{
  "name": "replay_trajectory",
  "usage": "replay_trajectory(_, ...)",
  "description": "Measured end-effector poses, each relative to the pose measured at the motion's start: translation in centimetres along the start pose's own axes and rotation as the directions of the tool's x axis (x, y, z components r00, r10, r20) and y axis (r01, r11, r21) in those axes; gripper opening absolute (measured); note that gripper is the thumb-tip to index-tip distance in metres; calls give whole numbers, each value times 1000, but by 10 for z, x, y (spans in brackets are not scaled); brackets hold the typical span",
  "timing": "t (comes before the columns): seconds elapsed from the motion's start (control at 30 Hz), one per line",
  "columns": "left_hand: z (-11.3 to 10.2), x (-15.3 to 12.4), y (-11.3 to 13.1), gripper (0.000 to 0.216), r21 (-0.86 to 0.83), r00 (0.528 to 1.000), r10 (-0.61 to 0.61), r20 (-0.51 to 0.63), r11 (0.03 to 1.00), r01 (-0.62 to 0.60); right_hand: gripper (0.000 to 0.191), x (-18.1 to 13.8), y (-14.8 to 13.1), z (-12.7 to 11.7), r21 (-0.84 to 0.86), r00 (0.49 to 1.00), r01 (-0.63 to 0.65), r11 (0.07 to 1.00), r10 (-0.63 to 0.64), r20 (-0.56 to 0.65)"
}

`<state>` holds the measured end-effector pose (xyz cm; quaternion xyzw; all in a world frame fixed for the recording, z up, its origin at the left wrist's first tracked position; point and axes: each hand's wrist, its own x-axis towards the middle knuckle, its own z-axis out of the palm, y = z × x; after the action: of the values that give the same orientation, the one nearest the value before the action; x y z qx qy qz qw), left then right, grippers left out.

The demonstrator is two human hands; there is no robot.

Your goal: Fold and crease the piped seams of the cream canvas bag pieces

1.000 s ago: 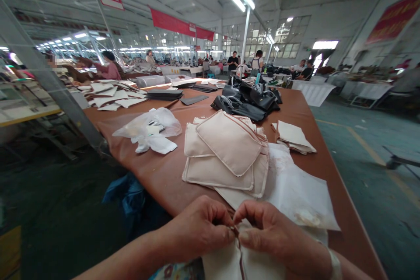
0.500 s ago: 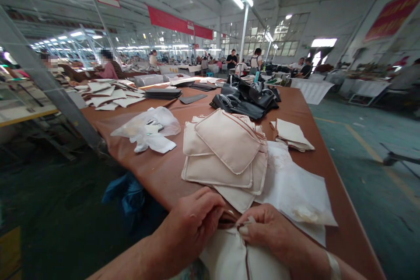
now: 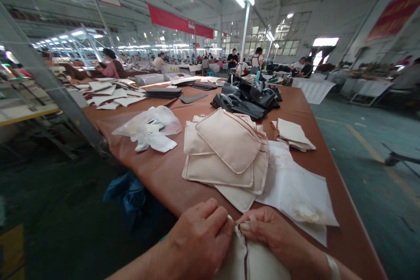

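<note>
A cream fabric pouch point(image 3: 262, 260) with a dark brown seam or slit down its middle is at the table's near edge. My left hand point(image 3: 200, 238) is closed on the pouch's top edge, its fingertips partly hidden behind the knuckles. Opposite it, my right hand point(image 3: 272, 232) pinches the same edge beside the brown line, thumb and forefinger together. Just beyond my hands lies a pile of similar cream pouches point(image 3: 226, 144) with brown edging. To the right of that pile, a translucent white bag point(image 3: 295, 188) lies flat.
The brown-covered table point(image 3: 157, 179) also bears a clear plastic bag point(image 3: 160, 124) with small pieces, black bags point(image 3: 246, 100), folded cream pieces point(image 3: 292, 133) and stacked white panels point(image 3: 108, 94). A metal post point(image 3: 62, 83) stands at the left. Several people work farther back.
My left hand has moved slightly right and down, closer to my right hand. The brown opening between them is now covered or closed up. My right hand stays nearly in place.
</note>
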<state>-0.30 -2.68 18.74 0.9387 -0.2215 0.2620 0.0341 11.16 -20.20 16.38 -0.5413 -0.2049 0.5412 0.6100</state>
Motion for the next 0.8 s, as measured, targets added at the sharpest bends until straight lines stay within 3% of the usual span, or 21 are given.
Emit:
replay_trajectory(0.33, 3, -1, 8, 4, -2, 988, -111, 105, 994, 112, 35, -3, 4, -2, -23, 990, 62, 998, -59, 131)
replay_trajectory(0.43, 11, -4, 10, 9, -95, 978, -155, 140, 981, 169, 29, -7, -2, 1, -236, 986, 108, 966, -75, 147)
replay_trajectory(0.5, 14, -4, 10, 14, -193, 956, -238, 170, 944, 269, 20, -11, -7, 3, -465, 981, 181, 867, -126, 148)
replay_trajectory(0.57, 12, -2, 8, 15, -334, 914, -320, 247, 858, 391, 16, -14, -10, 5, -607, 976, 214, 766, -150, 155)
replay_trajectory(0.6, 9, 0, 5, 14, -413, 888, -341, 310, 793, 448, 18, -14, -10, 5, -613, 979, 203, 764, -140, 150)
replay_trajectory(0.7, -4, 7, -7, 14, -626, 831, -289, 475, 553, 550, 32, -15, -9, 2, -457, 991, 116, 882, -74, 108)
replay_trajectory(0.8, -16, 13, -18, 22, -712, 779, -195, 596, 320, 625, 42, -14, -9, 0, -365, 997, 69, 929, -55, 49)
